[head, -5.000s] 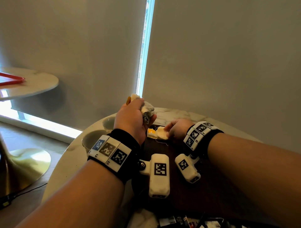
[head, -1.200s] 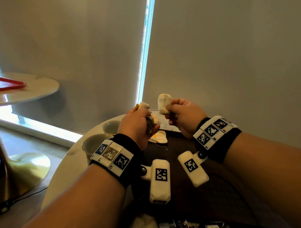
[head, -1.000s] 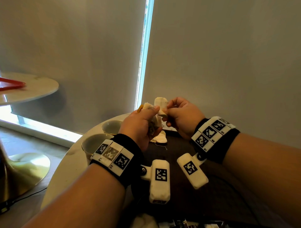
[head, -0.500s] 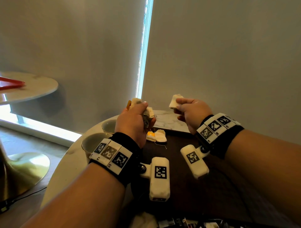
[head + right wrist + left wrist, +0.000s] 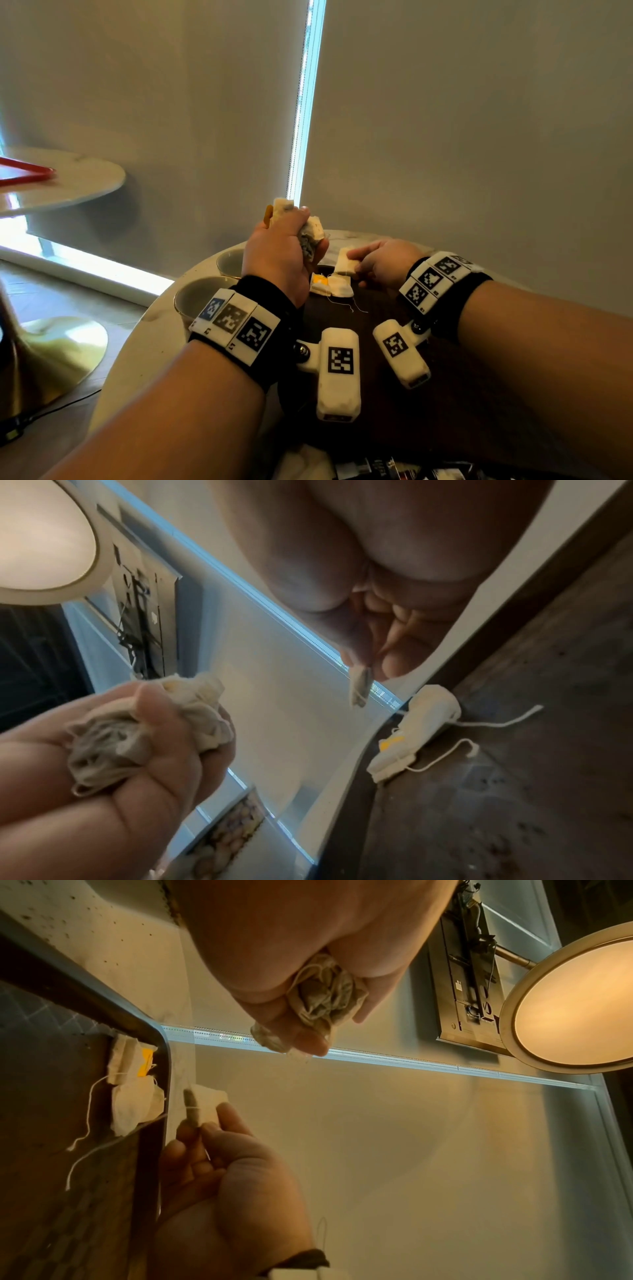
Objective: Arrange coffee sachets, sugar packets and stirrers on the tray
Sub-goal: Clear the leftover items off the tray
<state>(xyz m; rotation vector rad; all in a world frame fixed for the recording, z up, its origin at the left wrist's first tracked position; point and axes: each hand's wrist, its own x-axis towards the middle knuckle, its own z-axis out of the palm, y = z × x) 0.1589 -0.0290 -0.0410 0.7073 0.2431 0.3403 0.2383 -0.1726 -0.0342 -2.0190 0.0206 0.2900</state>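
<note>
White sachet [image 5: 343, 261], apparently above tray [image 5: 161, 1053], in right hand [image 5: 383, 263]

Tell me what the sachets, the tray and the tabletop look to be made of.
Sachets: soft, matte, off-white filter paper or thin cloth, by the crumpled bundle the left hand grips; each trails white thread.
Tray: dark brown with a faint grid texture and a smooth raised rim; wood or plastic, unclear.
Tabletop: pale with grey veining, likely polished marble or an imitation.

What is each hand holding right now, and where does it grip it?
The left hand grips a crumpled bunch of sachets around its middle, in the fist. The right hand pinches one small sachet by its end, above the tray's far corner.
</note>
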